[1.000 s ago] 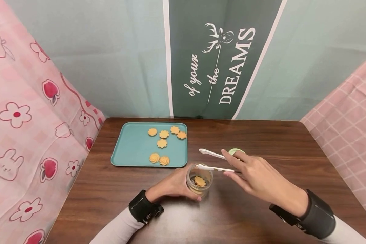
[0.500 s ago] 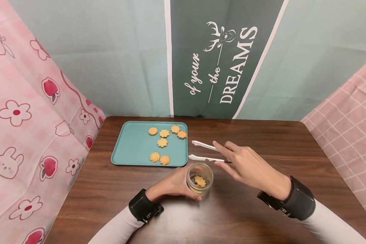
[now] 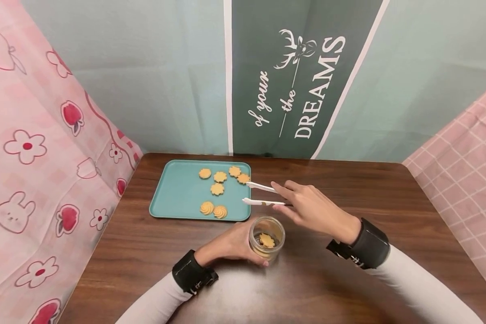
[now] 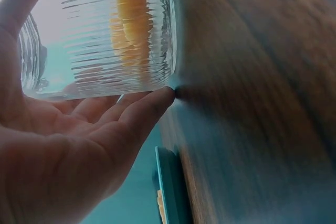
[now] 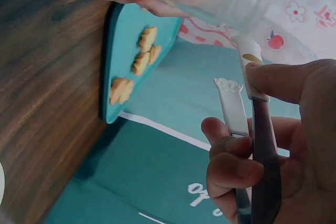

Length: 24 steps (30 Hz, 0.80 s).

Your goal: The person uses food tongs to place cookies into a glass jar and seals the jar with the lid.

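Left hand (image 3: 232,243) curled in a grip, thumb on the near side! Right hand (image 3: 313,209) sits closer to the far edge of the worktop (image 3: 372,189), thumb and index finger parted, sleeved forearms (image 3: 427,283) angled inward.

Green curtain (image 3: 154,76) behind brown wooden table (image 3: 389,193)

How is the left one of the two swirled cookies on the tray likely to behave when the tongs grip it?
The swirled cookie looks small, so it is probably light. Its baked, ridged surface suggests it is stiff and may crumble if the tongs squeeze hard. Lying flat on the tray, it would likely slide rather than roll.
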### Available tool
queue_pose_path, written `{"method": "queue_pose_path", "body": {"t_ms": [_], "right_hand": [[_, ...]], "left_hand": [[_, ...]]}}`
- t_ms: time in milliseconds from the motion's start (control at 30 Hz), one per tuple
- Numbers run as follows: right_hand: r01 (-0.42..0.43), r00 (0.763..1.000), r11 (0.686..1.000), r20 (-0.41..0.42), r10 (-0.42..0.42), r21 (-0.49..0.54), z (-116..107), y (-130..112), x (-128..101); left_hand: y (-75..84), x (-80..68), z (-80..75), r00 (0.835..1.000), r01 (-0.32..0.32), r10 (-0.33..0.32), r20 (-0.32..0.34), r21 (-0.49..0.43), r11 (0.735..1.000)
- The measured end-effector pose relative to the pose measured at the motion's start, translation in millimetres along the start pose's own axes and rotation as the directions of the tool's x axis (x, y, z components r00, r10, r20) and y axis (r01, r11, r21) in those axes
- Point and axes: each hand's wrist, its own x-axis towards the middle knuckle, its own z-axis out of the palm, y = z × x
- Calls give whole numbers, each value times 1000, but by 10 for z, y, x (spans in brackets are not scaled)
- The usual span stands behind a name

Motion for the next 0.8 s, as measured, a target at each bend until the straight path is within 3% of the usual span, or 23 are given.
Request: {"method": "queue_pose_path", "body": {"t_ms": [300, 800], "right_hand": [[-18, 998, 1000, 54, 17, 20, 174, 64, 136], [0, 987, 998, 158, -10, 58, 443, 165, 296]], "left_hand": [[-7, 17, 12, 999, -33, 34, -5, 3, 999], [1, 1, 7, 1000, 6, -6, -11, 17, 1000]]}}
